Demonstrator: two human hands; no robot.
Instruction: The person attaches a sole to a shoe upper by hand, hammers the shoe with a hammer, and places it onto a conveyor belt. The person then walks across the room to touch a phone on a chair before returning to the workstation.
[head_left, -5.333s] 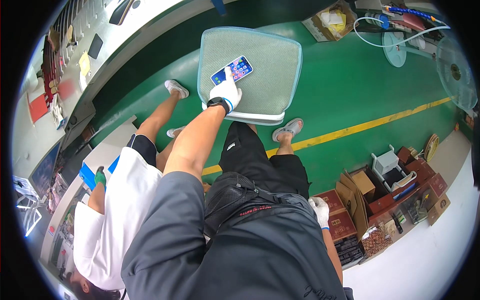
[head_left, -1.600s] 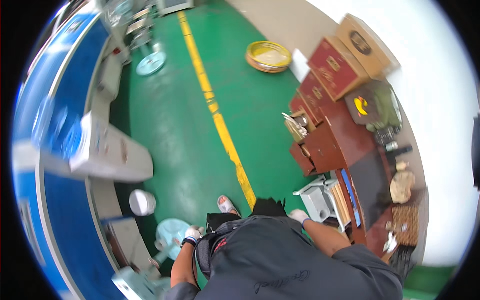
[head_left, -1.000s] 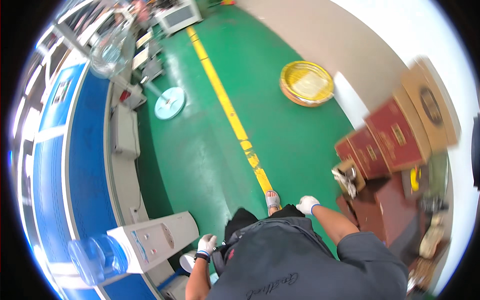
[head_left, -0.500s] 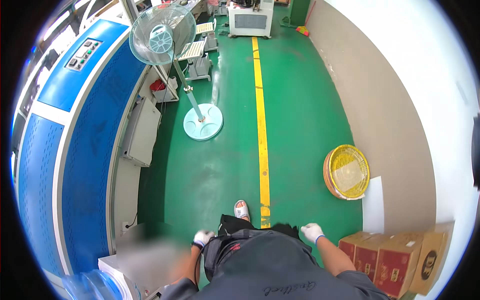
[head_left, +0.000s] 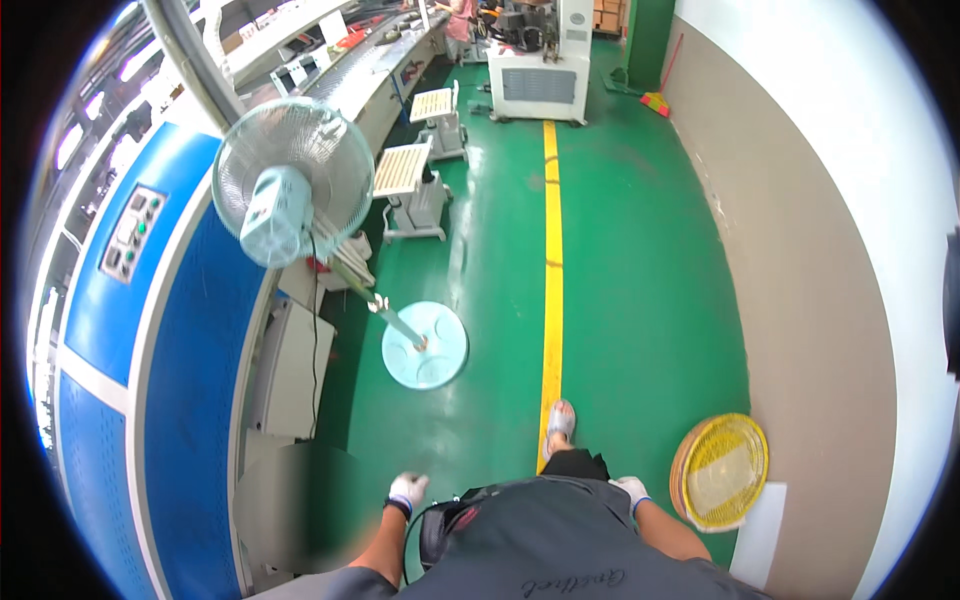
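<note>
My left hand (head_left: 408, 488), in a white glove and with a dark band at the wrist, hangs beside my left hip. Its fingers are curled in and hold nothing that I can see. On the other side, my right hand (head_left: 632, 489), also in a white glove, is close against my dark shorts (head_left: 580, 465). Its fingers look curled, partly hidden by my clothes, with nothing visible in them. A dark bag (head_left: 450, 530) hangs at my front on the left. One foot in a light slipper (head_left: 561, 420) is forward, by the yellow floor line (head_left: 553, 300).
A pale blue standing fan (head_left: 425, 345) is ahead on the left, beside a long blue machine (head_left: 190, 400). Beyond it are slatted seats (head_left: 403, 170) along a workbench (head_left: 350, 80). A white machine (head_left: 540, 90) stands far ahead. Yellow baskets (head_left: 722, 472) lean by the right wall.
I have moved forward along the green floor. The fan and baskets are nearer, and the cardboard boxes have left the view. My right hand has swung in against my shorts.
</note>
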